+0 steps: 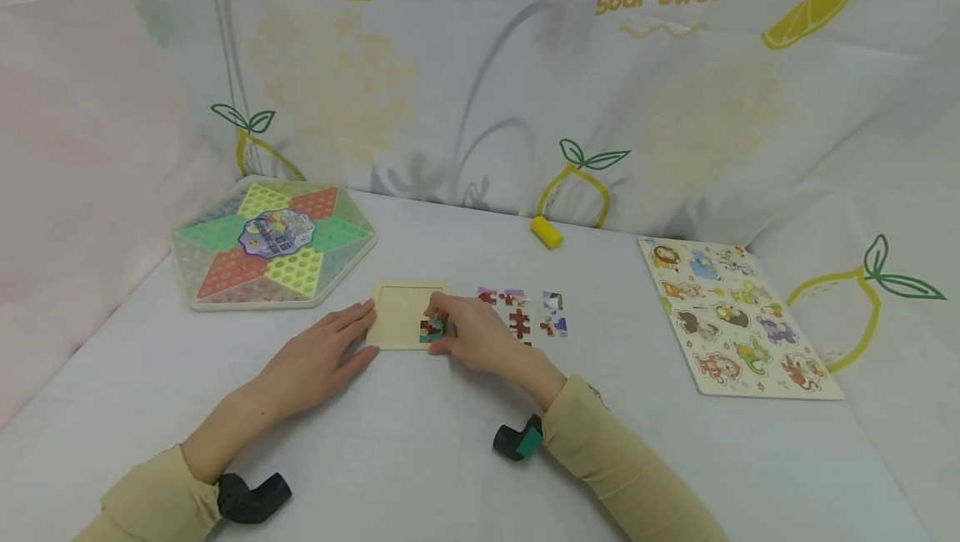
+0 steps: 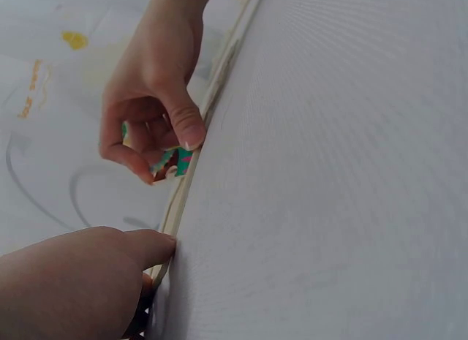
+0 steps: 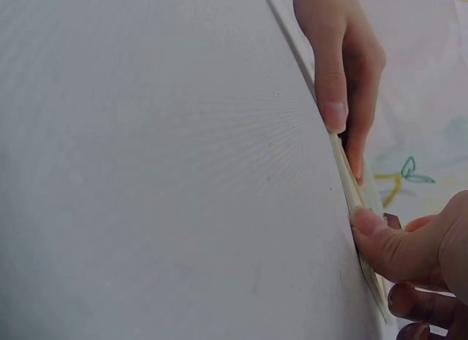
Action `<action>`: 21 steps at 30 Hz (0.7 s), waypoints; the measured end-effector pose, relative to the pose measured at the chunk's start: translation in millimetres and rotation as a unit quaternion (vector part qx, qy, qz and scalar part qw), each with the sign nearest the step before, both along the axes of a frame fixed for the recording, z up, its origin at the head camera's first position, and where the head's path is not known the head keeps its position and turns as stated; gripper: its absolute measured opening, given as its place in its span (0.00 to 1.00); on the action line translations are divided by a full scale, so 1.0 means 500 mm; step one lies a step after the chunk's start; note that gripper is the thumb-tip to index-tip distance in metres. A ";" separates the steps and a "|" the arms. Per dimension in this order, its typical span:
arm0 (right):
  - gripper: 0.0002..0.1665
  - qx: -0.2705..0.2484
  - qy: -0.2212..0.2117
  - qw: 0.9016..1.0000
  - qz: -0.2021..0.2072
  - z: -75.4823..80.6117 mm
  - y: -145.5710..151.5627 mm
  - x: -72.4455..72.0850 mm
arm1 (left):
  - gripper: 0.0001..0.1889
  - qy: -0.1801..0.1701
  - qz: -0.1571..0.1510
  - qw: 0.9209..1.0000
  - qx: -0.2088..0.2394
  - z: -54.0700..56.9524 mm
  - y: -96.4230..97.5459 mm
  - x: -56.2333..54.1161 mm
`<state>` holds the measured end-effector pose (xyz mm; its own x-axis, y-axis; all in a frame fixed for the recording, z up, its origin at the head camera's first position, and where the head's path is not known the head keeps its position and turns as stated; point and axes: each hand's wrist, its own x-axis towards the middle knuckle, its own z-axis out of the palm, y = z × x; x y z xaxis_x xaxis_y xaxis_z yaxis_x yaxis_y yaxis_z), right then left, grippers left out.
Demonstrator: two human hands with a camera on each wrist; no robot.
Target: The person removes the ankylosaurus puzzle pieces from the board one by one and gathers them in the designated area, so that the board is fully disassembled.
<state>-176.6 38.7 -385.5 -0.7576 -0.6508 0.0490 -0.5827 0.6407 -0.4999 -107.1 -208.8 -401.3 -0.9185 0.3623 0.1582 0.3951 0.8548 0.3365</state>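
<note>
A small square wooden puzzle tray (image 1: 397,308) lies flat on the white table. In its lower right corner sit red and green jigsaw pieces (image 1: 430,331), partly covered by fingers. My right hand (image 1: 480,335) bends over that corner, and its thumb and fingertips pinch a jigsaw piece there; in the left wrist view green and dark red pieces (image 2: 183,161) show by the thumb. My left hand (image 1: 315,354) rests at the tray's left edge, fingers extended and touching the rim. Loose jigsaw pieces (image 1: 519,324) lie just right of the tray, some hidden behind the right hand.
A hexagonal Chinese checkers board (image 1: 348,273) lies at the back left. On the right is an animal picture board (image 1: 705,333). A yellow cylinder (image 1: 547,233) lies near the back curtain (image 1: 480,67), which has lemon prints. Black wrist devices (image 1: 253,499) are on both arms.
</note>
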 end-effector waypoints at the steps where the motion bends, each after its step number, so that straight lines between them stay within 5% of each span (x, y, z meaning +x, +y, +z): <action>1: 0.19 -0.001 0.001 1.000 0.001 0.000 0.000 0.000 | 0.30 0.001 0.000 1.000 0.000 0.000 0.000 0.000; 21: 0.17 -0.016 -0.016 1.000 -0.003 0.006 -0.003 0.005 | 0.30 0.006 0.000 1.000 -0.002 0.000 0.001 0.000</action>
<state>-173.9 37.0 -382.7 -0.7628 -0.6451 0.0451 -0.5624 0.6273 -0.5387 -107.0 -208.1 -401.3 -0.9166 0.3631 0.1673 0.3991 0.8563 0.3278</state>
